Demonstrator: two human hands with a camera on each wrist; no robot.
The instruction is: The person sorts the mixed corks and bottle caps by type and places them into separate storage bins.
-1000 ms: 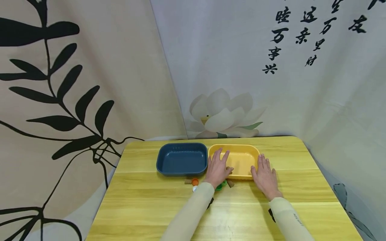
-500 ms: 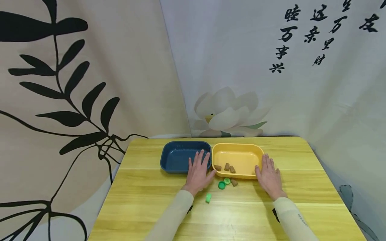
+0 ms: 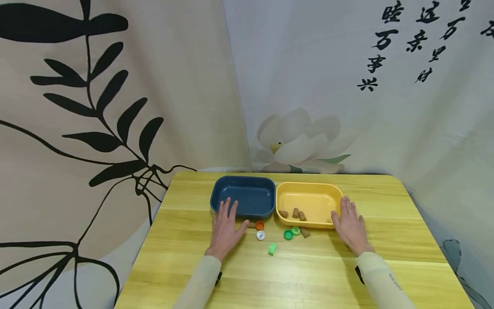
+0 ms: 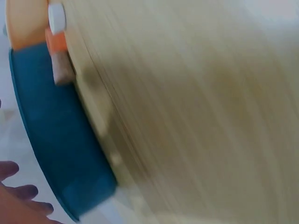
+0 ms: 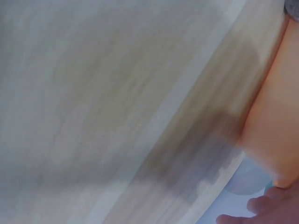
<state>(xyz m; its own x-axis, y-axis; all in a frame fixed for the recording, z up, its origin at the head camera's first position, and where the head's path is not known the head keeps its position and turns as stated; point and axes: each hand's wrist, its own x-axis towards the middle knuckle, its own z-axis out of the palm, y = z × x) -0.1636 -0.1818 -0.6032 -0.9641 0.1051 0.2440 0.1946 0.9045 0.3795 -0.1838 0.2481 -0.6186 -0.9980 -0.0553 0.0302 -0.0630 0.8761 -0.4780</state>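
Observation:
My left hand (image 3: 225,234) has straight, spread fingers at the front left of the blue tray (image 3: 243,195). Its fingertips overlap the tray's rim in the head view; I cannot tell whether they touch. My right hand (image 3: 351,227) lies with straight fingers along the right end of the yellow tray (image 3: 320,199), and seems to touch it. Three corks (image 3: 295,213) lie inside the yellow tray. In front of the trays are an orange cap (image 3: 260,225), a white cap (image 3: 260,235), a dark green cap (image 3: 288,234) and a light green cap (image 3: 296,230).
One loose cork (image 3: 305,232) lies before the yellow tray, another cork (image 4: 62,67) by the blue tray. A small bright green piece (image 3: 272,249) sits nearer the front. The wooden table (image 3: 308,279) ends at a curtain (image 3: 193,107) behind.
My left hand has moved left from over the yellow tray, past the blue tray's right end, to its front left. The corks and caps have come into sight. My right hand stays by the yellow tray.

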